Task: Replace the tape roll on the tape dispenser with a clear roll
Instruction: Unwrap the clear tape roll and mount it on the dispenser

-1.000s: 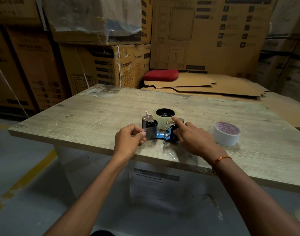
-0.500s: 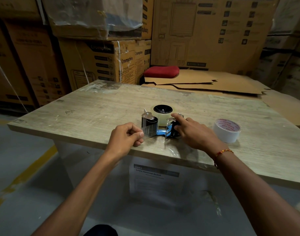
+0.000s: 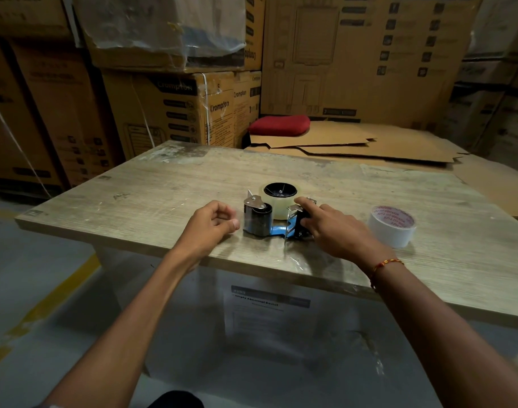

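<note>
A blue and black tape dispenser (image 3: 276, 230) lies on its side near the front edge of the wooden table (image 3: 163, 184). A clear tape roll (image 3: 278, 207) sits on its black hub. My left hand (image 3: 212, 223) is curled just left of the black roller (image 3: 259, 220), thumb and fingers pinched on what looks like the clear tape's loose end. My right hand (image 3: 331, 231) rests over the dispenser's handle and metal flap, gripping it, index finger stretched toward the roll. A white tape roll (image 3: 391, 226) with red print stands on the table to the right.
Stacked cardboard boxes (image 3: 193, 110) wall off the back and left. Flattened cardboard sheets (image 3: 369, 145) and a red cushion (image 3: 278, 125) lie behind the table. A printed sheet (image 3: 266, 313) hangs on the table's front below. Yellow line marks the floor at left.
My left hand has drawn slightly away from the roller toward the left while staying pinched. My right hand stays on the dispenser's handle. The view has shifted a little.
</note>
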Tool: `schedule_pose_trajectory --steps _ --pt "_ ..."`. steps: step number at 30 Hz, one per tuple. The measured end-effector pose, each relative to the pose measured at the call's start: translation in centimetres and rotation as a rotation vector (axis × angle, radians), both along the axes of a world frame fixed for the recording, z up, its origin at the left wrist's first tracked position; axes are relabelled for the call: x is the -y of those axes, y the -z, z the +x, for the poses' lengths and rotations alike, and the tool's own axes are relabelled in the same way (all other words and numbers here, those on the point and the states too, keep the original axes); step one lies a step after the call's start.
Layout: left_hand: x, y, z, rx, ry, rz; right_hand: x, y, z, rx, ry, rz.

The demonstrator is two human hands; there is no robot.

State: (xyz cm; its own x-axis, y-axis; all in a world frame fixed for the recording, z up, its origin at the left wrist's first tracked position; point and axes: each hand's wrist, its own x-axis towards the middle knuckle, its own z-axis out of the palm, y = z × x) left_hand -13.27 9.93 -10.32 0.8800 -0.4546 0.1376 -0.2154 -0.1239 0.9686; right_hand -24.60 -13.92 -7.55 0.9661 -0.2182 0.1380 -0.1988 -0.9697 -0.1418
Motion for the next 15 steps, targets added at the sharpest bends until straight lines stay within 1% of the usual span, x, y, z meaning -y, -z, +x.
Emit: schedule_pose_trajectory --steps 4,7,11,15 --pt "-0.2 0.1 0.0 -0.017 0.042 -0.013 0.1 0.2 0.1 0.006 -0.007 0.000" --pt "0.2 0.3 0.4 0.006 -0.017 -0.025 0.1 0.1 0.1 0.009 -0.008 0.002" --pt "1.0 0.5 0.7 0.094 -0.127 -0.002 0.2 0.2 0.1 0.006 -0.008 0.011" --pt "1.5 0.7 0.8 0.141 -0.174 0.002 0.2 0.2 0.2 0.008 -0.014 0.020"
